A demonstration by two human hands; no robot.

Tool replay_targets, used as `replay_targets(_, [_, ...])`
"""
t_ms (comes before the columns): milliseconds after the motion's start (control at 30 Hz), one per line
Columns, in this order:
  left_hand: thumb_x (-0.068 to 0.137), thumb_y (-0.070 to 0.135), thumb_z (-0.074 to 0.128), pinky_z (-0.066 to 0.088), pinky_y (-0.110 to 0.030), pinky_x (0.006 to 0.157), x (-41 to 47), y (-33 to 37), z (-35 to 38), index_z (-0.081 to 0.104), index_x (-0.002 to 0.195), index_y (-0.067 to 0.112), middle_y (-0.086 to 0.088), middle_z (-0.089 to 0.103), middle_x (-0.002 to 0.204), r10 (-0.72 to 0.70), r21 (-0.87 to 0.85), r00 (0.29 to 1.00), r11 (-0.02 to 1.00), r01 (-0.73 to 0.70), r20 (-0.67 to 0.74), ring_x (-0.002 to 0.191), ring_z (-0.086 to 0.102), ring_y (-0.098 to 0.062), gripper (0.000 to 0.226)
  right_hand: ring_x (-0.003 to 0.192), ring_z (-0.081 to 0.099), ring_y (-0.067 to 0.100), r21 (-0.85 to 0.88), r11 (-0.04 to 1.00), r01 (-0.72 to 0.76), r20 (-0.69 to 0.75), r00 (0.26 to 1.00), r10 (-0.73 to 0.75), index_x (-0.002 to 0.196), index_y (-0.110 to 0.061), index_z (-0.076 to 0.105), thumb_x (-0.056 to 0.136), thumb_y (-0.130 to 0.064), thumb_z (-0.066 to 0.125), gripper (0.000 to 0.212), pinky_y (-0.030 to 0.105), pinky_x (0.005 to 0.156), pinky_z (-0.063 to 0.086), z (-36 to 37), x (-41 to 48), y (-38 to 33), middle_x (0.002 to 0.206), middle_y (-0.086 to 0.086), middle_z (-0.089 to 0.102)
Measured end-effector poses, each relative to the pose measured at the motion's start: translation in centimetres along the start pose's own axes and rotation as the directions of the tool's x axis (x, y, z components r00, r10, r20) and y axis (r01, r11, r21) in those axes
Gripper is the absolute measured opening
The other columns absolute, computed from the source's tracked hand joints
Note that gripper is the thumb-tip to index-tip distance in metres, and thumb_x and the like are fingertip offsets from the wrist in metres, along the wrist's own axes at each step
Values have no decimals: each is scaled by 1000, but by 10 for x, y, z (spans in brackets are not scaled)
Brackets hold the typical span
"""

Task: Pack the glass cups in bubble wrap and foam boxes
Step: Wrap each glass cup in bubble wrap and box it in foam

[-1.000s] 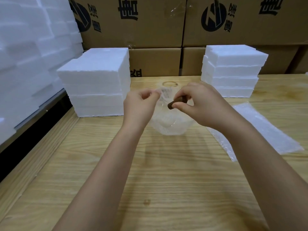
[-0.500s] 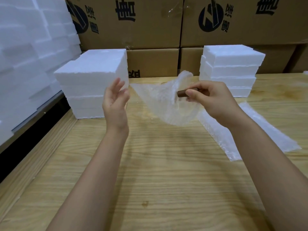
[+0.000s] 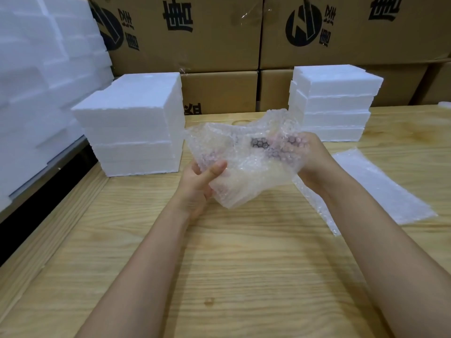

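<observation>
Hands of a person meet over a wooden tabletop (image 3: pixel 219 264) in the head view, both arms reaching in from the bottom edge. Between them hangs a crumpled bubble wrap sheet (image 3: pixel 244 167), lifted clear of the wood and bunched into a loose pouch.

The left grip (image 3: pixel 202 181) pinches the sheet's lower left edge, with the thumb pressed on top of the plastic and the fingers curled beneath it. The right grip (image 3: pixel 310 154) is at the sheet's upper right. Its fingers (image 3: pixel 292 142) are covered by the wrap and show through the bubbles, curled toward a dark piece (image 3: pixel 261 143) that also sits under the plastic. They appear to be clenched on that piece. The clear glass of any cup cannot be made out through the wrap.

A low stack of white foam boxes (image 3: pixel 131 123) stands on the tabletop to the left of the hands. A second stack of foam slabs (image 3: pixel 334 103) stands behind and to the right, with the sheet's raised corner overlapping its near edge. A taller wall of foam (image 3: pixel 36 81) rises along the far left, off the tabletop.

Flat spare bubble wrap (image 3: pixel 380 186) lies on the wood under and beyond the right forearm. Brown cardboard cartons (image 3: pixel 195 32) with black printed marks fill the background behind both stacks.
</observation>
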State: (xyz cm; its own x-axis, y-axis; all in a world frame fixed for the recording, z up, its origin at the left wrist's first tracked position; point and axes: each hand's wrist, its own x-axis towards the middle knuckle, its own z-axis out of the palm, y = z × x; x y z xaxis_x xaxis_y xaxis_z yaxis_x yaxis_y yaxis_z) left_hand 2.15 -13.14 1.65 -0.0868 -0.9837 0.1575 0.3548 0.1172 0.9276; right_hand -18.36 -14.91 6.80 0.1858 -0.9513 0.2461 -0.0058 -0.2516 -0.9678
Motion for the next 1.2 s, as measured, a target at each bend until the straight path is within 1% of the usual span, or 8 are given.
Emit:
replay_targets(267, [46,53,91,46,-55,100,-7,0,32,48,137,5,-19,57,134,25,-180,996,983,-39,-80,121,58,-35,112,74,66,8,-99,994,48,-67,996,-55,72,-22,67,86,2,62,28,25,62,55,27,0,14,74,-7,69])
replay_targets(433, [79,29,68,36,-55,110,-2,-5,37,40,144,5,-21,52,139,-15,-344,987,938,-40,-158,127,52,-35,75,77,68,7,-120,993,16,25,1000,-13,82,-15,69,84,-15,71,3,23,66,53,45,-1,21,80,-5,72])
replay_targets(600, [43,33,96,38,-54,108,-6,-2,43,40,144,4,-23,50,140,-20,-449,988,892,-51,-153,128,50,-37,119,96,61,42,-378,923,72,106,994,-34,92,11,59,92,-1,55,12,57,85,50,51,0,24,98,30,63])
replay_targets(767, [39,32,98,35,-56,110,-2,-5,39,39,145,4,-24,47,142,-35,-498,992,867,-28,-117,130,47,-39,125,69,59,22,-531,841,108,102,993,-62,75,3,61,89,-7,56,18,35,59,45,31,-5,16,80,22,64])
replay_targets(900, [33,40,98,38,-52,107,-3,-6,35,39,144,3,-23,46,143,-66,-498,994,867,17,-82,132,45,-39,131,48,42,5,-328,930,168,-246,935,-255,61,-16,56,96,-18,48,36,25,50,35,16,-3,6,54,-2,47])
replay_targets(1000, [36,39,97,33,-52,112,-4,-10,37,46,141,4,-20,54,138,-66,-543,996,840,25,-56,129,50,-35,122,65,52,5,62,975,215,-478,863,-160,87,-23,66,101,-35,40,31,22,69,46,6,2,0,68,0,50])
replay_targets(1067, [36,37,97,35,-51,111,-5,-12,38,50,137,4,-18,55,136,-83,-591,995,806,31,-60,127,52,-34,117,87,59,7,250,947,202,-487,871,-57,113,-25,59,96,-49,40,35,26,78,51,3,3,5,90,-2,56])
replay_targets(1200, [33,37,97,40,-49,107,-2,-11,38,54,133,4,-18,58,133,-73,-644,993,765,0,-88,125,54,-32,114,113,55,5,355,927,124,-292,956,-17,126,-31,41,48,-90,56,99,32,94,48,15,-5,19,124,-10,54])
